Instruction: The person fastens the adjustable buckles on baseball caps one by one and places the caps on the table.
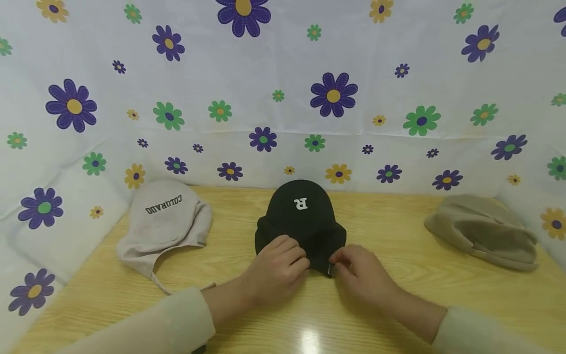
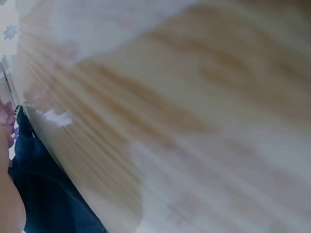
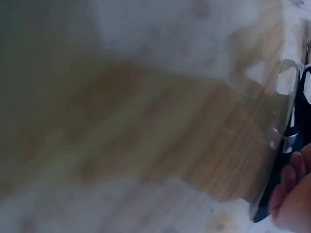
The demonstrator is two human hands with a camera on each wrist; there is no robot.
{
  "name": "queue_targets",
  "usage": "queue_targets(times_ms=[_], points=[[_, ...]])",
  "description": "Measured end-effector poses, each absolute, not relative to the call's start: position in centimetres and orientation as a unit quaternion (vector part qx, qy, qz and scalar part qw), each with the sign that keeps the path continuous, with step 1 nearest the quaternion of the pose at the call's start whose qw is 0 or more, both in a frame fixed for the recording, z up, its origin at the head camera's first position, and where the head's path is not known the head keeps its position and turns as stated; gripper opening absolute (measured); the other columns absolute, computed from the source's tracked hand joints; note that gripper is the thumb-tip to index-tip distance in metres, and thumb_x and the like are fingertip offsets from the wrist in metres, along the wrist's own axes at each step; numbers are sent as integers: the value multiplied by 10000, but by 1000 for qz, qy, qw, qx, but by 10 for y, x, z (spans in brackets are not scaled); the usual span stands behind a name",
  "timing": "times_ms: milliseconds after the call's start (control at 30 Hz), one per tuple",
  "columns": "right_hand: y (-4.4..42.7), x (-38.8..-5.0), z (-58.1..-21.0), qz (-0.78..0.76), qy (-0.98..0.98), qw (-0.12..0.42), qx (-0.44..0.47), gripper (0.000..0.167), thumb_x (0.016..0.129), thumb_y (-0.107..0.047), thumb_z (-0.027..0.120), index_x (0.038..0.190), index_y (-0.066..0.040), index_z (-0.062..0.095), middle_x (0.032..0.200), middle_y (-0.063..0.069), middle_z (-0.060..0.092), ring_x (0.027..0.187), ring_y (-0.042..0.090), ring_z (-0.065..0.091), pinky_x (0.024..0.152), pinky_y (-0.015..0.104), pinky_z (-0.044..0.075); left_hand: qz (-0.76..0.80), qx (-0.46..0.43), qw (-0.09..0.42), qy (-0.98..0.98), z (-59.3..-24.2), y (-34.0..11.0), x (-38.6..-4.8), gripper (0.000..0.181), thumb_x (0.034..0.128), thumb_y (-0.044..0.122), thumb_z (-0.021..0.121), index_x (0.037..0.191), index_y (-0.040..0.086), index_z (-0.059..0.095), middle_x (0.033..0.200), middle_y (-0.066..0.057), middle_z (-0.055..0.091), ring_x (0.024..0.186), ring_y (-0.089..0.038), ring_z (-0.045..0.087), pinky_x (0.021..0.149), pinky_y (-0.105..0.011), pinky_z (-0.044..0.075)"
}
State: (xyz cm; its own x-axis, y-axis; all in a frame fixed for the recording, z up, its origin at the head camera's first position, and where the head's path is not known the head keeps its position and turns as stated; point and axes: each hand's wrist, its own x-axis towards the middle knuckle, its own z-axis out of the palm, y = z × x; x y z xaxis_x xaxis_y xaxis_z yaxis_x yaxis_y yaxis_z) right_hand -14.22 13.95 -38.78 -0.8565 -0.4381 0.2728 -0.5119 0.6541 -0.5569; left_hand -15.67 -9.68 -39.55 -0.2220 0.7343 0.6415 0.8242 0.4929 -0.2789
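Three caps rest on the wooden table [image 1: 384, 221], and the black cap [image 1: 305, 216] stands in the middle, between both hands. The left hand [image 1: 280, 268] grips its near edge with curled fingers, while the right hand [image 1: 367, 278] pinches the near right edge, just beside a small metal clasp [image 1: 330, 270]. The step in hand looks like working at that edge and its fastening; the next move would seem to call for a steady left hold and a fine pinch by the right. The wrist views are blurred, so I cannot tell whether the clasp is fastened.

The black cap carries a white letter R [image 1: 301, 203]. Black lettering [image 1: 164, 204] on the pale grey cap [image 1: 155, 233], to the left, reads COLORADO. No writing shows on the khaki cap [image 1: 491, 231], well apart on the right.
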Motion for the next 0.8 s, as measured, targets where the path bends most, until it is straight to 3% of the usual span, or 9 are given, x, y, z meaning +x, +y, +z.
queue_targets(times_ms=[200, 333, 567, 800], points=[[143, -144, -398, 123, -885, 187, 408, 234, 816, 15, 686, 1010, -115, 688, 1000, -14, 617, 896, 158, 546, 749, 324, 469, -44, -501, 387, -773, -398, -96, -158, 50, 825, 126, 707, 780, 126, 685, 817, 13, 658, 793, -164, 585, 812, -303, 478], [145, -143, -398, 98, -885, 168, 423, 217, 831, -58, 702, 1038, -125, 697, 1013, -11, 614, 921, 154, 545, 785, 327, 480, -37, -502, 388, -772, -399, -96, -159, 65, 836, 123, 680, 771, 128, 677, 815, 13, 655, 796, -166, 587, 816, -305, 479], [143, -142, -401, 130, -893, 110, 416, 131, 910, -119, 669, 1041, -128, 663, 983, -3, 560, 870, 133, 470, 777, 299, 453, -46, -501, 378, -777, -399, -97, -158, 270, 958, 124, 470, 758, 122, 652, 822, 11, 646, 806, -169, 573, 818, -300, 466], [141, -142, -399, 124, -900, 107, 403, 104, 917, -85, 662, 1014, -115, 644, 854, -31, 551, 782, 114, 496, 709, 253, 457, -44, -501, 375, -779, -398, -97, -157, 272, 964, 125, 475, 762, 125, 656, 822, 15, 648, 812, -166, 576, 822, -301, 468]])
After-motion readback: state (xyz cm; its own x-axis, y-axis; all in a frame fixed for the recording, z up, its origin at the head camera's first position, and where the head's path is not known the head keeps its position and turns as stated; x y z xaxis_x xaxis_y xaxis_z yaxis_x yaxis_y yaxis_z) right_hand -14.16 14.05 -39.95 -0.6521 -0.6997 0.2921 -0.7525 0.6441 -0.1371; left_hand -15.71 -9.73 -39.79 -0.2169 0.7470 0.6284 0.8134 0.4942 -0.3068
